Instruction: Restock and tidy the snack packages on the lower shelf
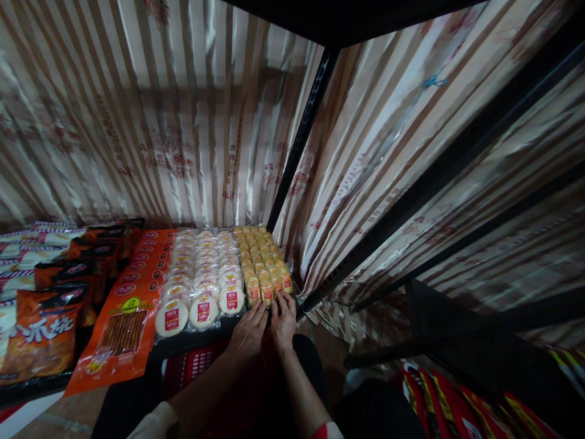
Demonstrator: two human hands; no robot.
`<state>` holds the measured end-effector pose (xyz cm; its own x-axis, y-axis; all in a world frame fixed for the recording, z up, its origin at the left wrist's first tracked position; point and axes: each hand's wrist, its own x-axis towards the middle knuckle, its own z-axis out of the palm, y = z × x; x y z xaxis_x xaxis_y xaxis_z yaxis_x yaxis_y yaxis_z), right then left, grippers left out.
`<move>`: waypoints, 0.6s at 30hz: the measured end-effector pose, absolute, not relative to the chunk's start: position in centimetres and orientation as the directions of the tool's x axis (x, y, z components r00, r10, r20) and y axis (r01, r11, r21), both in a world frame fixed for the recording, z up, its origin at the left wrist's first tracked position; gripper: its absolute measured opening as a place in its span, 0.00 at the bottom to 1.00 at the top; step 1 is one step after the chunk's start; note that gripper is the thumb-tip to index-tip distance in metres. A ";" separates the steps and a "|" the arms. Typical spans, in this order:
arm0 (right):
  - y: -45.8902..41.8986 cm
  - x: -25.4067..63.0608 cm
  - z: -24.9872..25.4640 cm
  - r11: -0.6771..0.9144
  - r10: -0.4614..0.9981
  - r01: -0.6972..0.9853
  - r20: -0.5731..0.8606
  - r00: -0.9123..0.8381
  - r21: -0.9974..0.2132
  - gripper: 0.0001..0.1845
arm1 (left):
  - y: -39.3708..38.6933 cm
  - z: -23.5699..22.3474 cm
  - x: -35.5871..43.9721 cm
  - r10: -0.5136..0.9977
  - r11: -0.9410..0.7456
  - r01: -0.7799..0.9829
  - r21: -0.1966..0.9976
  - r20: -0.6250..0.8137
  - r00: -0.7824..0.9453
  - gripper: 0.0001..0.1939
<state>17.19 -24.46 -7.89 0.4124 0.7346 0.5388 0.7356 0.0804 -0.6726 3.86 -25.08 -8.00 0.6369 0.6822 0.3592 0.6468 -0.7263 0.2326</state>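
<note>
Small yellow-wrapped snack packets [267,288] stand in tight rows at the right end of a dark shelf. At the front of these rows, my left hand [248,331] rests with its fingers stretched out, their tips against the lower front packets. Beside it, my right hand [283,318] has its fingers spread and slightly bent, touching the front packets at the right. Neither hand visibly grips a packet. Just left of the hands are rows of round white crackers [204,311] in clear wrappers with red labels.
Left along the shelf lie an orange packet of brown sticks [123,329], overhanging the edge, and orange snack bags [43,335]. A red basket [194,366] sits below. A black post [304,137] rises behind, before a pleated curtain [192,122]. Red bags [457,402] lie lower right.
</note>
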 end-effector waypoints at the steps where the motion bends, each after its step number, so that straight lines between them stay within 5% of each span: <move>1: -24.5 17.2 -7.8 0.085 0.736 0.731 0.538 0.411 -0.676 0.20 | -25.0 -8.1 3.9 0.686 -0.723 0.649 0.236 0.357 0.634 0.23; 18: -23.3 17.9 -7.4 0.089 0.727 0.763 0.565 0.390 -0.640 0.21 | -24.6 -7.6 4.3 0.669 -0.737 0.638 0.226 0.384 0.636 0.23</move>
